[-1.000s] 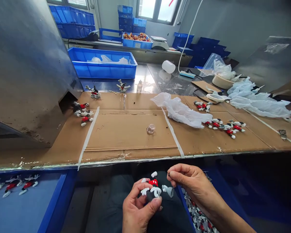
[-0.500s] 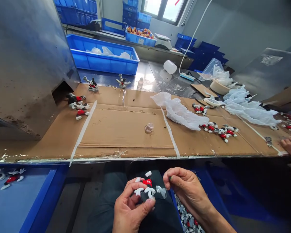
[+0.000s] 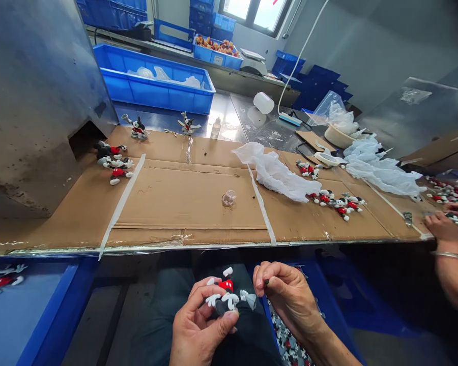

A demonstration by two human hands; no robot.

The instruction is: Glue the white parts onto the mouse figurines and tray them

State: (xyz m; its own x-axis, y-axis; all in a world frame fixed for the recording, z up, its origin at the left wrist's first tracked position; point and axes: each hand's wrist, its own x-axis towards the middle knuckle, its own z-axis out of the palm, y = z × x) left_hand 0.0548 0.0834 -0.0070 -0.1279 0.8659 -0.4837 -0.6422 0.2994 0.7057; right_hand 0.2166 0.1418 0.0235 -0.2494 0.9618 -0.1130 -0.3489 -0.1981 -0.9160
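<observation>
My left hand (image 3: 200, 323) is closed around a toy mouse figurine (image 3: 226, 285) with red shorts, white gloves and black-and-grey parts. The figurine lies tilted between thumb and fingers, above my lap. A grey cone-like piece with a white glove (image 3: 248, 299) sticks out of it to the right. Close by on the right, my right hand (image 3: 290, 295) pinches a tiny dark piece (image 3: 266, 282) between thumb and forefinger, apart from the figurine. What kind of piece this is cannot be made out.
Cardboard (image 3: 191, 198) covers the bench ahead, bearing a small clear cup (image 3: 229, 197), crumpled white plastic (image 3: 278, 175) and several mouse figurines (image 3: 341, 206). A metal housing (image 3: 34, 112) stands left. Below right is a bin of parts (image 3: 286, 333). A co-worker's hand (image 3: 446, 229) works at far right.
The view has turned a little to the right, showing more of the co-worker's arm and hands. My hands keep nearly the same pose, still holding the figurine and the dark piece.
</observation>
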